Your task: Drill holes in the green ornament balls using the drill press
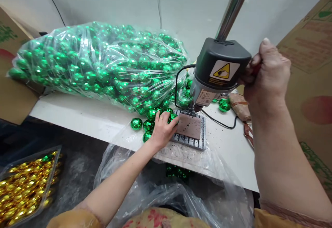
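Green ball [173, 118], just left of the drill press [223, 53], looks light, slick, easily dented; best pinched by its sides. Left hand [164, 129] has fingers closed round it; right hand [268, 74] clasps the press handle [256, 70].

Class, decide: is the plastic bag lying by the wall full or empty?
Largely full: shiny green balls pack the bag almost end to end.

A pale wall [124, 1] rises at the far side, a thin cable [159, 5] down it. Before it runs a white table [64, 112]; near left, dark floor [77, 172] shows pale patches.
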Demonstrator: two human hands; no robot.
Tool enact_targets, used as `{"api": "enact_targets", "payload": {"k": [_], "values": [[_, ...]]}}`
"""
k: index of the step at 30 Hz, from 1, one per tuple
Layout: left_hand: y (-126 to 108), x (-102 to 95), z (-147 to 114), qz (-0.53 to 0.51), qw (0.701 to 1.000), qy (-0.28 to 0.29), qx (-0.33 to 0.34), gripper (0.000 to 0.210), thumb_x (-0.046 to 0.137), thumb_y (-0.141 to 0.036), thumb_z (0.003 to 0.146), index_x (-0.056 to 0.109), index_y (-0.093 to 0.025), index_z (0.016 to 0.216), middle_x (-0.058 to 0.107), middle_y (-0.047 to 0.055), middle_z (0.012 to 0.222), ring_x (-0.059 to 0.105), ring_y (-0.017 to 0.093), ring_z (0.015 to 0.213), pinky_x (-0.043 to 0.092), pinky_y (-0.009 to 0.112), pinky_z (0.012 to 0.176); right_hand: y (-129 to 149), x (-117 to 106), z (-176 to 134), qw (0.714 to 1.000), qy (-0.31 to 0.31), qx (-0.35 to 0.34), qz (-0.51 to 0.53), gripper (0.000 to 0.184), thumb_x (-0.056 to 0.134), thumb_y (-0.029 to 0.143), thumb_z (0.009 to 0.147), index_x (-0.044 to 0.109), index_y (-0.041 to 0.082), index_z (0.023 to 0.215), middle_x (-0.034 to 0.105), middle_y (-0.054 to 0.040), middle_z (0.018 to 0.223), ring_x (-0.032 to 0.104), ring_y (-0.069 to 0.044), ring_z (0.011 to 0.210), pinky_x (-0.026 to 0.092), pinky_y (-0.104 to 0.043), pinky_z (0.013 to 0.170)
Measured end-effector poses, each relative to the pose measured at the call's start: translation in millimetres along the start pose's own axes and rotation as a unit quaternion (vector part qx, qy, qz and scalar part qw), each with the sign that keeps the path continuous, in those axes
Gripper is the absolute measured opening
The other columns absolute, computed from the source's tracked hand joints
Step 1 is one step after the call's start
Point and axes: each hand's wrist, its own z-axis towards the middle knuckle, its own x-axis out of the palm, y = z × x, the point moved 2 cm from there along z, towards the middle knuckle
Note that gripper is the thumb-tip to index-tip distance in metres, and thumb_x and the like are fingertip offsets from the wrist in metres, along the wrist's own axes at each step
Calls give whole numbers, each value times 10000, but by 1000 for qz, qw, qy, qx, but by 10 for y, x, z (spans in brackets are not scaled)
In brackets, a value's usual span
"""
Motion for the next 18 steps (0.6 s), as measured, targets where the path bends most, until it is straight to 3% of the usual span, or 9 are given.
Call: {"api": "enact_targets", "payload": {"k": [2,4,9,11,13,16,18], "values": [[-4,-24,31,-137,989,-25,-43,333,656,-244,868,664,-246,1201,595,103,1160,617,246,1118,507,416,984,-6,-3,-9,1000,0,-9,6,460,461,332,935,425,196,497,394,46,413,291,-68,309,136,-254,320],[-17,-5,80,-283,951,-31,-120,350,685,-287,846,663,-238,1193,597,77,1117,629,201,1040,528,329,900,-9,3,-19,1000,0,-19,16,457,477,332,931,428,192,498,402,46,418,311,-65,321,141,-248,322],[-56,191,228,-558,766,-4,-319,473,686,-448,843,605,-184,1227,678,58,991,650,161,891,531,301,827,-9,21,-29,999,-3,-15,28,489,453,321,950,399,191,482,403,52,407,313,-49,309,140,-237,318],[-65,267,261,-601,723,2,-341,546,704,-502,818,584,-188,1248,688,51,978,653,162,870,542,309,805,-4,21,-30,1000,-3,-8,29,490,450,316,954,398,190,483,398,55,400,309,-46,307,136,-231,321],[-63,325,271,-591,736,2,-329,580,748,-511,776,596,-195,1239,692,57,1028,654,173,909,544,324,839,0,20,-28,1000,2,-4,27,488,445,319,957,401,188,489,392,56,395,322,-41,315,144,-220,326],[-57,402,256,-534,795,6,-288,567,775,-473,759,622,-190,1225,689,79,1149,646,205,1029,503,357,969,-8,21,-11,999,14,4,35,482,436,325,954,404,189,494,387,50,393,328,-44,324,153,-215,329],[-52,453,238,-509,819,14,-266,552,742,-461,795,612,-188,1257,682,91,1209,639,229,1098,476,383,1025,-21,23,13,999,19,8,43,471,452,330,936,411,193,488,387,44,393,293,-53,312,132,-231,320]]}}
